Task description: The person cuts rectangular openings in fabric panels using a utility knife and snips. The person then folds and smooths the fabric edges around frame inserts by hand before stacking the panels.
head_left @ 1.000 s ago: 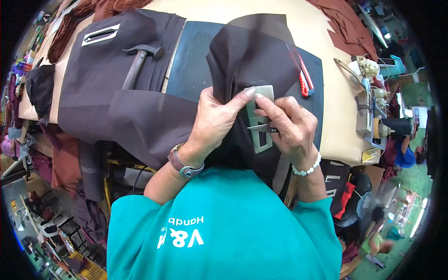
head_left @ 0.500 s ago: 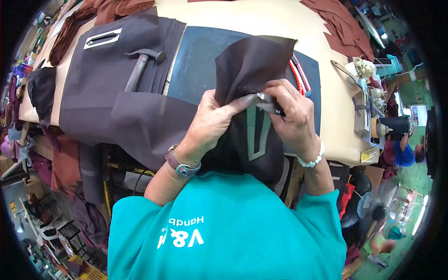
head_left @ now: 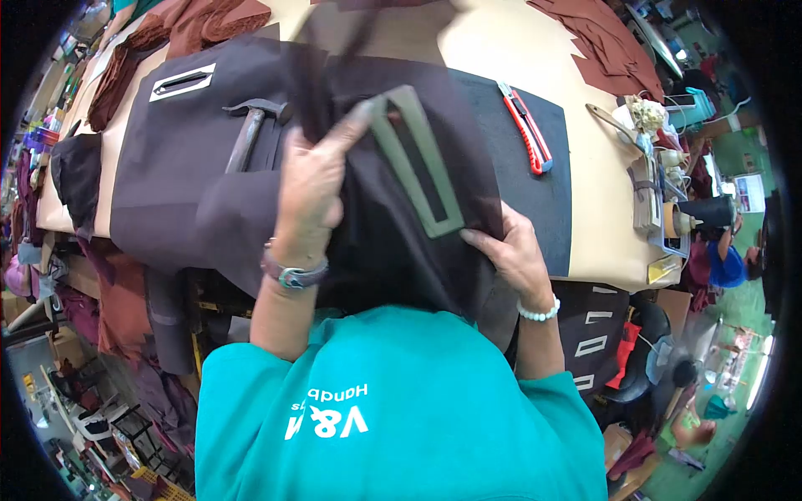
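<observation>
left hand [head_left: 313, 179]: fingers clamped on dark cloth [head_left: 376, 238] | right hand [head_left: 515, 253]: fingers pinching same cloth | pale frame [head_left: 432, 163] between them

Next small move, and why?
I'd likely lower the dark cloth onto the blue-grey mat: the left hand and right hand hold it up, the pale frame facing the camera, and mat surface shows alongside.

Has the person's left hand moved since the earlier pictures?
Yes: the left hand has shifted closer to the hammer, toward the left of the view.
</observation>
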`<state>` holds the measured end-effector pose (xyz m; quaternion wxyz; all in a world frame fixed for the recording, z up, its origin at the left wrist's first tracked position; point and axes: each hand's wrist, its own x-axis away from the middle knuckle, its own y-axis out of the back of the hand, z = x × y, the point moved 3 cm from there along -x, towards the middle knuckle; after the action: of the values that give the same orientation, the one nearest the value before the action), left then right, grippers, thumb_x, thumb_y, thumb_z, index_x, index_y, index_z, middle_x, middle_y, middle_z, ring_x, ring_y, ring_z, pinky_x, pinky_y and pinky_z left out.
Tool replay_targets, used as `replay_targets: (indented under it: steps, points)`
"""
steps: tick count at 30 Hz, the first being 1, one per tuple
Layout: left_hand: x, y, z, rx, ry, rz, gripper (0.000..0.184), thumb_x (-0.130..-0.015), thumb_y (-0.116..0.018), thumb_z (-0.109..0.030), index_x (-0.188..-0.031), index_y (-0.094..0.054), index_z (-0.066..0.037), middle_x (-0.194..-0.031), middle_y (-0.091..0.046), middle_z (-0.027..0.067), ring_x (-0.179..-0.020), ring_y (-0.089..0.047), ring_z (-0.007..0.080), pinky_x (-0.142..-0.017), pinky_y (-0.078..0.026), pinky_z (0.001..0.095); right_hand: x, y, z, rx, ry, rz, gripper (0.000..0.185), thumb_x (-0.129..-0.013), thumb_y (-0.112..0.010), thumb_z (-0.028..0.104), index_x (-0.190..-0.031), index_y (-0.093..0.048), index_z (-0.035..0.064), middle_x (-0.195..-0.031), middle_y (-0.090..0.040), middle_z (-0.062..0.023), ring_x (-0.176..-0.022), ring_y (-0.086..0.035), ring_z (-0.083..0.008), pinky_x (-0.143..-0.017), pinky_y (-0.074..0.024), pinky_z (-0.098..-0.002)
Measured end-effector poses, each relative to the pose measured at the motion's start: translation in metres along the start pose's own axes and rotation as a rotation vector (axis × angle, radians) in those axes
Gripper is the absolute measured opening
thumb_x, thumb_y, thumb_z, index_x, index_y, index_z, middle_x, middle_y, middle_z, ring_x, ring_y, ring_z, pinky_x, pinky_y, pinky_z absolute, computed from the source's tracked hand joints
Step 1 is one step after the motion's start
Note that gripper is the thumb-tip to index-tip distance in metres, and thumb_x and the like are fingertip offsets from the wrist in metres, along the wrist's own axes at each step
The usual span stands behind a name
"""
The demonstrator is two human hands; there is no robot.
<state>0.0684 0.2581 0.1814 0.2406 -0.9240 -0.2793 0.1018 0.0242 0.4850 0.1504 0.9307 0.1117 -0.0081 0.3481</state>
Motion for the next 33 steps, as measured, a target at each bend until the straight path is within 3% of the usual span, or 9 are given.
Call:
replay_targets:
  steps: [4,9,14,16,18,20,23,26,33]
  points:
    - [-0.007,0.022,-0.050,-1.196,-0.765,-0.178,0.063,-0.074,-0.072,-0.009,-0.128,-0.042,0.002,-0.126,-0.050,0.0198,-0.118,-0.048,0.0270,-0.100,-0.037,0.0356,0.004,0.022,0.012,0.226,-0.081,-0.126,0.019,-0.079,-0.061,-0.001,-0.098,-0.061,-0.0015,-0.087,-0.066,-0.0075,-0.078,-0.058,-0.0085,-0.071,-0.0468,-0.0267]
    - [0.003,-0.058,-0.064,-1.567,-0.776,0.844,0.091,-0.056,-0.079,-0.022,-0.135,-0.036,-0.012,-0.135,-0.043,0.0102,-0.130,-0.032,0.0310,-0.107,-0.021,0.0511,-0.022,0.000,0.060,0.456,0.368,-0.027,0.020,-0.072,-0.061,-0.004,-0.092,-0.060,-0.0021,-0.077,-0.060,-0.0151,-0.070,-0.061,-0.0244,-0.063,-0.0461,-0.0306]
    - [-0.043,-0.066,-0.085,-1.463,-0.605,1.359,0.025,-0.064,-0.063,-0.003,-0.088,-0.064,0.002,-0.076,-0.064,0.0156,-0.075,-0.062,0.0303,-0.071,-0.050,0.0379,-0.020,0.000,0.086,0.441,0.630,-0.216,0.022,-0.074,-0.066,0.000,-0.095,-0.062,0.0017,-0.083,-0.061,-0.0091,-0.070,-0.059,-0.0177,-0.061,-0.0454,-0.0261]
    - [-0.081,-0.040,-0.144,-1.799,-0.056,0.984,0.021,-0.070,-0.060,-0.005,-0.090,-0.064,0.001,-0.078,-0.063,0.0175,-0.072,-0.062,0.0303,-0.069,-0.050,0.0366,-0.011,0.018,0.075,0.311,0.461,-0.379,0.023,-0.078,-0.068,0.006,-0.101,-0.063,0.0053,-0.088,-0.060,-0.0041,-0.068,-0.052,-0.0081,-0.055,-0.0418,-0.0212]
    - [-0.138,0.056,-0.244,-2.241,-0.667,0.489,0.022,-0.073,-0.060,-0.007,-0.094,-0.063,-0.001,-0.081,-0.064,0.0183,-0.075,-0.062,0.0323,-0.066,-0.049,0.0389,-0.012,0.038,0.044,0.078,0.443,-0.378,0.026,-0.086,-0.063,0.016,-0.110,-0.060,0.0077,-0.088,-0.056,-0.0002,-0.058,-0.039,-0.0013,-0.046,-0.0322,-0.0155]
    - [-0.190,0.180,-0.371,-2.672,-0.325,-0.265,0.027,-0.081,-0.053,-0.018,-0.100,-0.061,-0.002,-0.093,-0.064,0.0203,-0.088,-0.062,0.0333,-0.071,-0.049,0.0406,-0.020,0.051,0.015,-0.106,0.533,-0.369,0.026,-0.089,-0.058,0.020,-0.113,-0.059,0.0077,-0.087,-0.054,0.0006,-0.054,-0.035,-0.0003,-0.043,-0.0279,-0.0146]
    - [-0.143,0.234,-0.449,-2.580,-0.323,-0.754,0.038,-0.084,-0.046,-0.032,-0.098,-0.061,0.000,-0.095,-0.062,0.0229,-0.095,-0.060,0.0335,-0.078,-0.047,0.0421,-0.014,0.045,0.010,-0.197,0.252,-0.409,0.029,-0.094,-0.051,0.022,-0.118,-0.056,0.0082,-0.082,-0.051,0.0033,-0.052,-0.032,0.0011,-0.044,-0.0241,-0.0129]
    - [-0.114,0.210,-0.387,-2.755,0.070,-0.434,0.034,-0.083,-0.051,-0.027,-0.098,-0.061,0.002,-0.106,-0.060,0.0241,-0.105,-0.057,0.0316,-0.088,-0.045,0.0384,-0.014,0.030,-0.005,-0.144,0.126,-0.374,0.029,-0.094,-0.049,0.020,-0.120,-0.055,0.0077,-0.080,-0.050,0.0044,-0.054,-0.032,0.0017,-0.045,-0.0254,-0.0133]
    - [-0.045,0.038,-0.070,-1.006,0.298,0.015,0.045,-0.082,-0.067,-0.028,-0.106,-0.052,0.007,-0.091,-0.060,0.0096,-0.074,-0.056,0.0130,-0.062,-0.049,0.0274,-0.015,-0.018,0.025,-0.361,0.155,-0.183,0.029,-0.096,-0.045,0.021,-0.118,-0.053,0.0035,-0.078,-0.049,0.0039,-0.059,-0.039,-0.0004,-0.051,-0.0330,-0.0141]
